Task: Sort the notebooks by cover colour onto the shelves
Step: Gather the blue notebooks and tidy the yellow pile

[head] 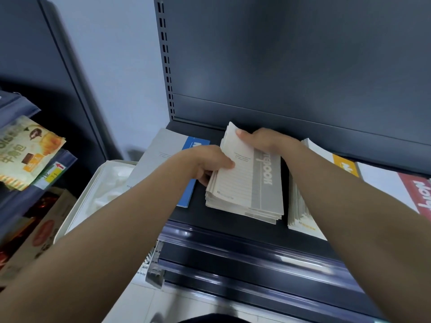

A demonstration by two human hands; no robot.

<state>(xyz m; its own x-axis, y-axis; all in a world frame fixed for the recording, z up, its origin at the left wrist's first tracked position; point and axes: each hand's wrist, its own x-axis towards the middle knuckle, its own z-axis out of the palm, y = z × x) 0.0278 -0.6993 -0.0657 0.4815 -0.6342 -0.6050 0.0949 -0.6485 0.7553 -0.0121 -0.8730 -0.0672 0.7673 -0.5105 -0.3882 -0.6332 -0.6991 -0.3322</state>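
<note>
Both hands — left (205, 163), right (263, 141) — grip the grey notebook stack (249, 187) on the shelf (233, 227).

Grey-banded cream notebooks (251, 183), blue-banded notebook (194, 145), yellow-banded stack (345, 165), red-banded notebook (417, 194), dark navy shelf (233, 229)

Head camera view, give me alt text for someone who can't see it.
The left hand and right hand hold a grey stack of notebooks at a dark shelf. To its left lie blue notebooks; to its right, yellow notebooks and a red notebook.
</note>
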